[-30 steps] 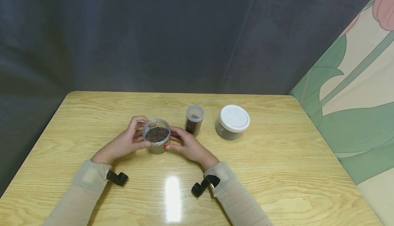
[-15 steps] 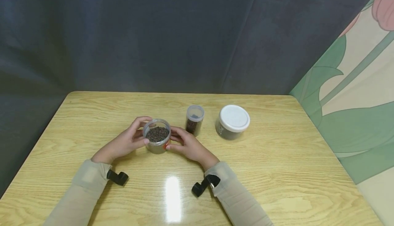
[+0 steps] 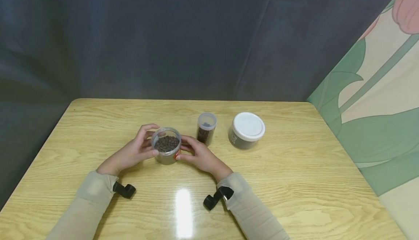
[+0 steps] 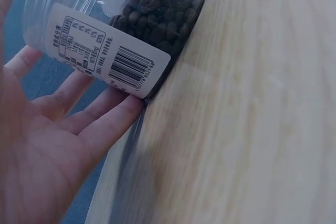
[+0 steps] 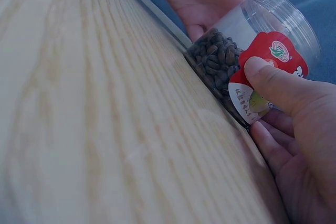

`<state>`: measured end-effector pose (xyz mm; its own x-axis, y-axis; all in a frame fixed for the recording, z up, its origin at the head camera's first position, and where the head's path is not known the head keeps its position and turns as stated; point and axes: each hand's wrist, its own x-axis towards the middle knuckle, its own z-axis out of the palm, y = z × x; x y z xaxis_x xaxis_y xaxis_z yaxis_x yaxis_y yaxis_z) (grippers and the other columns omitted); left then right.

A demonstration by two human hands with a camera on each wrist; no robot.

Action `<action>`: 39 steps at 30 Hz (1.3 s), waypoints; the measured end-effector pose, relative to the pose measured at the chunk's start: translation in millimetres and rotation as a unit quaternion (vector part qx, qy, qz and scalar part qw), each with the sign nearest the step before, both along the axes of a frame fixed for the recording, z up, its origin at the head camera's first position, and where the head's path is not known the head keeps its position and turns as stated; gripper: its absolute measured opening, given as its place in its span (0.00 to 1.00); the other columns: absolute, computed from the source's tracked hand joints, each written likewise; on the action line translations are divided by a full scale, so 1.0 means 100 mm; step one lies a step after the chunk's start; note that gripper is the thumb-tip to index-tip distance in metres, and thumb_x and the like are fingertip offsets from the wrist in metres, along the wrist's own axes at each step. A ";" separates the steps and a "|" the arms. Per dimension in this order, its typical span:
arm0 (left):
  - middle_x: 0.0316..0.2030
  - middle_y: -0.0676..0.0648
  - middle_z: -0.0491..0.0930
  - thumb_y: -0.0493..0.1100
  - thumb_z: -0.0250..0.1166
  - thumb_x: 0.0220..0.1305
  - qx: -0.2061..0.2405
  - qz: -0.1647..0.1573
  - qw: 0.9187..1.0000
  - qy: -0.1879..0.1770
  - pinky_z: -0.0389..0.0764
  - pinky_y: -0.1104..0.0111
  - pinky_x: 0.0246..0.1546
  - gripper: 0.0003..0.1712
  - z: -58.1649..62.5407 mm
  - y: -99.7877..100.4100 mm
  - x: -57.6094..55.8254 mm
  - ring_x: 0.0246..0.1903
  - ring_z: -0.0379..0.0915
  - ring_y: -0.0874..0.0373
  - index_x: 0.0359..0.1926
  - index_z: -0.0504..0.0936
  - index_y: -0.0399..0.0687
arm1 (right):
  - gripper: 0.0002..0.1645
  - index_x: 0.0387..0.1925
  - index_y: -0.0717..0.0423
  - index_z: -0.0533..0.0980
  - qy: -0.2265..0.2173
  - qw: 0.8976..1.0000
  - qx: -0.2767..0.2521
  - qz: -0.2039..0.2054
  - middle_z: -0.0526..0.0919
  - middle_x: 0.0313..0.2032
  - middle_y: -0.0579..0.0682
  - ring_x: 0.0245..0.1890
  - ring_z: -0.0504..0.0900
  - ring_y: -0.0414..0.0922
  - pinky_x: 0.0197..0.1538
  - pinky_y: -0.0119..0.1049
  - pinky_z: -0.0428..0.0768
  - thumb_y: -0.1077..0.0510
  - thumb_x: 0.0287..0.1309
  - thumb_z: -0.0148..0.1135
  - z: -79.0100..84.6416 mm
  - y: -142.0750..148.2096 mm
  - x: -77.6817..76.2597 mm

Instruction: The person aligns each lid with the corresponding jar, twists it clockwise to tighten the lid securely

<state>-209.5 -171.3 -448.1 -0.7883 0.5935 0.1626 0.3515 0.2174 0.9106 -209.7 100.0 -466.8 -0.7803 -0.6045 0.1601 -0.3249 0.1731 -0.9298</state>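
A lidless clear plastic jar (image 3: 167,159), part filled with dark brown beans (image 3: 167,144), stands upright on the wooden table between both hands. My left hand (image 3: 131,155) holds it from the left, thumb near the front of the rim and fingers around the far side. In the left wrist view, those fingertips lie against the jar by a white barcode label (image 4: 123,66). From the other side my right hand (image 3: 203,156) grips the jar, its thumb pressing on the red label (image 5: 278,51). The right wrist view shows its other fingers low beside the base.
Just behind my right hand stands a narrow clear container (image 3: 206,129) with dark contents. To its right is a wider tub (image 3: 243,142) with a white lid (image 3: 248,125). A dark curtain (image 3: 183,40) hangs behind the table (image 3: 294,174).
My left thumb has drawn back slightly to the left at the jar's rim. The jar, my right hand and the other containers stay in place.
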 end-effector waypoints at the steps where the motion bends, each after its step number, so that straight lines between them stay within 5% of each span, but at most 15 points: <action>1: 0.68 0.27 0.61 0.33 0.62 0.71 0.001 0.001 1.000 -0.004 0.69 0.47 0.65 0.41 0.00 0.00 0.00 0.67 0.61 0.26 0.73 0.45 0.44 | 0.39 0.72 0.66 0.62 0.001 1.000 0.000 0.001 0.69 0.68 0.64 0.66 0.74 0.56 0.66 0.32 0.74 0.68 0.63 0.67 0.00 0.00 0.00; 14: 0.68 0.28 0.62 0.32 0.63 0.71 0.008 0.008 1.000 -0.012 0.68 0.50 0.66 0.38 0.00 0.01 -0.01 0.66 0.62 0.27 0.71 0.50 0.42 | 0.40 0.73 0.65 0.62 -0.003 1.000 0.007 -0.001 0.68 0.70 0.62 0.66 0.75 0.55 0.66 0.32 0.74 0.66 0.63 0.67 -0.01 0.00 -0.01; 23: 0.65 0.28 0.63 0.32 0.58 0.73 -0.008 -0.001 1.000 0.011 0.69 0.40 0.63 0.37 0.00 -0.01 -0.01 0.64 0.63 0.24 0.76 0.52 0.43 | 0.40 0.73 0.64 0.62 -0.005 1.000 0.007 -0.001 0.68 0.70 0.61 0.66 0.74 0.55 0.67 0.32 0.74 0.66 0.63 0.67 0.00 0.00 0.00; 33: 0.67 0.28 0.62 0.35 0.65 0.69 0.003 0.006 1.000 -0.016 0.70 0.52 0.66 0.42 -0.01 0.01 -0.01 0.67 0.62 0.27 0.72 0.47 0.44 | 0.40 0.73 0.63 0.62 -0.002 1.000 0.005 -0.001 0.68 0.70 0.61 0.66 0.74 0.55 0.66 0.32 0.74 0.66 0.63 0.67 -0.02 0.00 -0.01; 39: 0.66 0.29 0.61 0.36 0.63 0.71 0.000 0.006 1.000 -0.019 0.65 0.43 0.67 0.39 0.01 0.01 0.00 0.67 0.61 0.26 0.72 0.49 0.44 | 0.41 0.73 0.64 0.62 0.002 1.000 0.005 0.001 0.68 0.70 0.61 0.66 0.74 0.54 0.67 0.32 0.74 0.66 0.63 0.68 -0.03 0.00 -0.02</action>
